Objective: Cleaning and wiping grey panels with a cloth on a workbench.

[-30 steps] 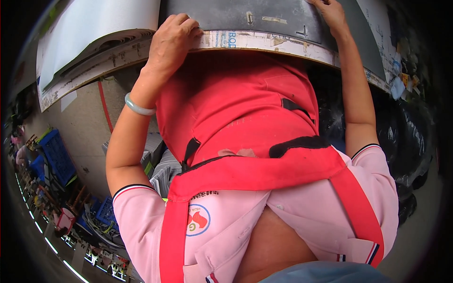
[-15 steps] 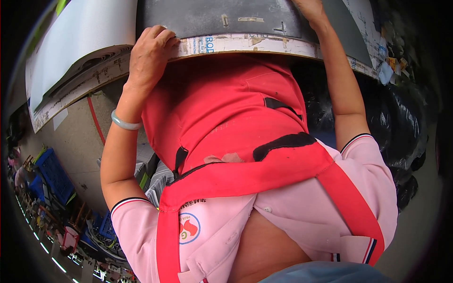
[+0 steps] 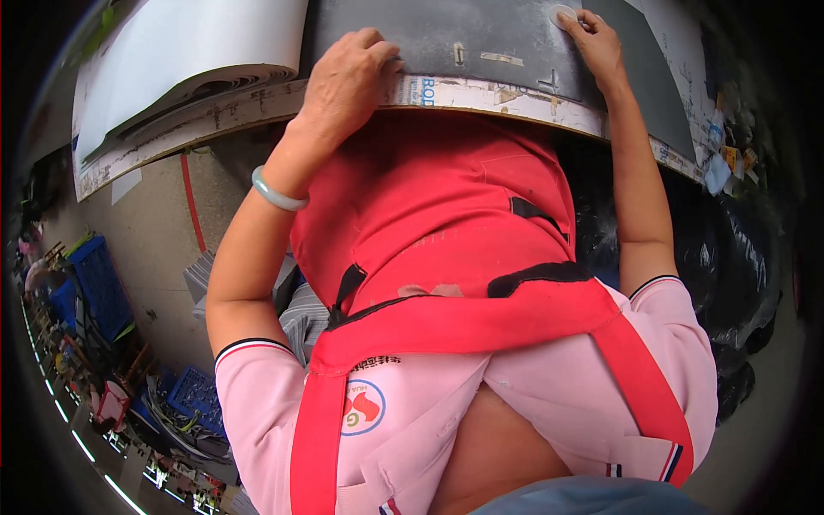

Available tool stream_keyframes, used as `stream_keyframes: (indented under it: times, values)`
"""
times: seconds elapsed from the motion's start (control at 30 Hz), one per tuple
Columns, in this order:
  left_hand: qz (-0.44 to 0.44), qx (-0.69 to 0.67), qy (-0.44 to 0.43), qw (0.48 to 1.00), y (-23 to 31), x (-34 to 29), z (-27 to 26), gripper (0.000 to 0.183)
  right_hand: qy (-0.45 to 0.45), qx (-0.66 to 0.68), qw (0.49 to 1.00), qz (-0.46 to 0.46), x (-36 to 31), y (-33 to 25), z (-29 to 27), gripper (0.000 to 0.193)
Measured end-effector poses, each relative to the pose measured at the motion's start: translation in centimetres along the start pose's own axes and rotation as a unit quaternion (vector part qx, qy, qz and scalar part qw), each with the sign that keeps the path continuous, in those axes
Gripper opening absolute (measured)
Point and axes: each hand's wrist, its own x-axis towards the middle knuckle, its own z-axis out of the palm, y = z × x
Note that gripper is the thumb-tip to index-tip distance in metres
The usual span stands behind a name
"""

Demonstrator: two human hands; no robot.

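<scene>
While a blue crate (image 3: 99,283) shows at the far left, a large white roll (image 3: 197,60) lies on the left part of the tabletop (image 3: 506,99). Next comes the left hand (image 3: 352,81), which has shifted a little to the right along the near edge of the dark board (image 3: 506,34); its fingers are curled, and I cannot tell whether they grip anything. The board lies on the tabletop between the hands. At its upper right, a white disc (image 3: 554,14) has come into view, pinched in the fingers of the right hand (image 3: 594,43), so that hand seems busy over the board's surface while the left stays near its edge. Farther right are a grey sheet (image 3: 661,69) and black plastic bags (image 3: 738,257).
</scene>
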Motion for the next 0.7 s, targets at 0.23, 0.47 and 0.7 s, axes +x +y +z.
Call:
stream_keyframes:
  times: [0.23, 0.47, 0.7]
  values:
    - [0.042, -0.029, 0.069, 0.996, 3.6, 8.3, 6.2, 0.013, 0.01, -0.013, 0.999, 0.042, 0.4, -2.1, -1.1, 0.039]
    - [0.047, 0.005, 0.124, 0.991, 3.2, 7.8, 7.7, 0.012, 0.045, 0.084, 0.995, 0.009, -0.9, -2.3, 0.4, 0.032]
    - [0.037, 0.068, 0.093, 0.993, 3.6, 7.6, 8.5, 0.028, 0.019, 0.078, 0.997, 0.019, -5.2, -4.4, -2.0, 0.024]
